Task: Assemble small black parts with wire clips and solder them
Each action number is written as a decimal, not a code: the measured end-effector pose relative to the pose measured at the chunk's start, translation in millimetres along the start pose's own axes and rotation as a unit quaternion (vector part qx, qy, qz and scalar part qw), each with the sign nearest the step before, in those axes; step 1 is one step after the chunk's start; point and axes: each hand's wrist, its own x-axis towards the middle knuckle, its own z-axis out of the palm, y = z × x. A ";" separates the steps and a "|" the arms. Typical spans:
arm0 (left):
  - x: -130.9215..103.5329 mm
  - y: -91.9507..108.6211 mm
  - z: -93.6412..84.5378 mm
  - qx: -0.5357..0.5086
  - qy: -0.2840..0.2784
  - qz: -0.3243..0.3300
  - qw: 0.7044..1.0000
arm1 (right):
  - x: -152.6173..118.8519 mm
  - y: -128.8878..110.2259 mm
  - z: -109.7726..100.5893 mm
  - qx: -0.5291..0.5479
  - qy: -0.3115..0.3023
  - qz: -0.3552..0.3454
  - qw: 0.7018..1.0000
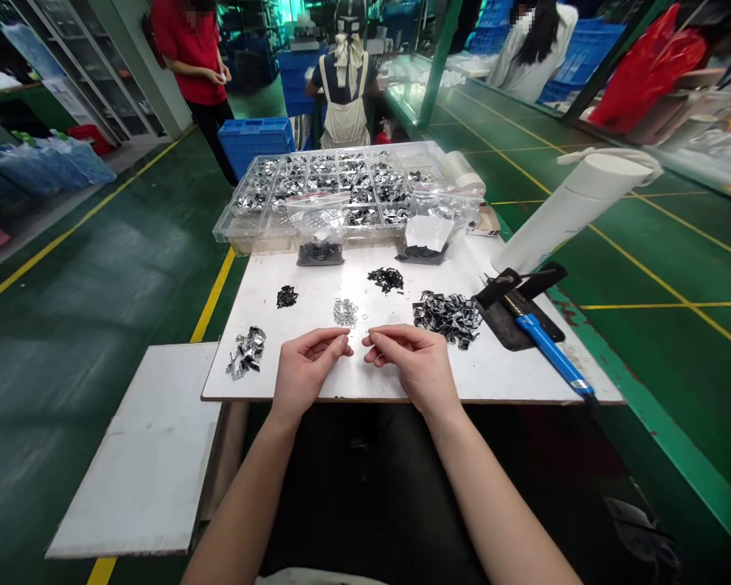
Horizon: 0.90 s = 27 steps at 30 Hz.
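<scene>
My left hand (308,367) is just above the front of the white tabletop (317,284), thumb and forefinger pinched together. Facing it across a narrow gap, my right hand (415,361) is pinched the same way. Whatever lies between the fingertips is too small to make out. Just beyond them is a small pile of thin silvery metal pieces (344,313). Two heaps of small black parts, one to the left (287,296) and one to the right (386,280), lie farther back. Shiny black-and-silver parts form a large heap (447,317) by my right hand and a smaller one (247,351) on the left.
A clear compartment tray (256,221) full of shiny parts stands at the back, with zip bags (320,244) before it. To the right are a blue-handled soldering-iron-like tool (551,349) on a black stand and a white tube (573,211). Several people are beyond.
</scene>
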 end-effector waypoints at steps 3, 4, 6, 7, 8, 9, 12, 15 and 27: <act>0.0 -1.2 -1.0 -0.022 -0.009 -0.009 1.000 | -5.6 5.8 -1.4 0.011 -0.008 0.023 1.000; 0.0 -2.1 -1.4 -0.027 -0.014 -0.012 0.999 | -6.1 6.9 -1.9 0.013 -0.012 0.027 0.999; 0.0 -4.1 -2.2 -0.037 -0.029 -0.020 0.999 | -6.4 7.4 -2.4 0.016 -0.023 0.031 0.999; -0.1 -4.9 -2.6 -0.039 -0.037 -0.024 0.998 | -6.5 6.9 -2.4 0.018 -0.029 0.031 0.999; -0.2 -5.4 -2.9 -0.040 -0.045 -0.026 0.998 | -6.8 6.2 -2.3 0.019 -0.033 0.031 0.999; -0.3 -5.7 -3.0 -0.038 -0.051 -0.026 0.998 | -7.2 5.3 -1.9 0.020 -0.037 0.031 0.999; -0.4 -5.0 -2.4 -0.030 -0.056 -0.023 0.998 | -9.3 3.2 -0.6 0.024 -0.042 0.036 0.998; -0.1 -3.8 -1.0 -0.031 -0.050 -0.021 0.998 | -10.9 2.5 0.3 -0.002 -0.040 0.033 0.999; 0.2 -3.8 -4.0 0.007 -0.062 0.015 0.998 | -14.6 0.1 3.8 -0.060 -0.028 -0.047 0.997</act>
